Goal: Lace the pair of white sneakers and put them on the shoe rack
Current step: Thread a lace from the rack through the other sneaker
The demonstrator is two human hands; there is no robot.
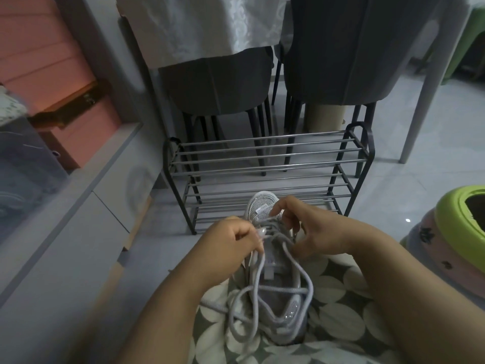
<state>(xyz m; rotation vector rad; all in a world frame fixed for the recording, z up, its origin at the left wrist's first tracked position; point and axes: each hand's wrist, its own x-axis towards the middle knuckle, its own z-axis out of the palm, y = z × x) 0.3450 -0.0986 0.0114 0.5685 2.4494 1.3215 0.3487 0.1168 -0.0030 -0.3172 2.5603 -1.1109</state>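
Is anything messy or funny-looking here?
Yes, the shoelace. It flops in long loose loops over the white sneaker on the lap, not pulled tight. The left hand and right hand pinch it near the toe. The shoe rack holds no shoes.

The sneaker (273, 271) shows only in part: the left hand (231, 240) and right hand (312, 229) cover its eyelets toward 12 o'clock, so how far the lace (296, 269) is threaded cannot be told. The tongue label's print is too small to read. Toward 9 o'clock the cabinet (78, 206) blurs. At 3 o'clock the picture's edge cuts the green stool (456, 214).
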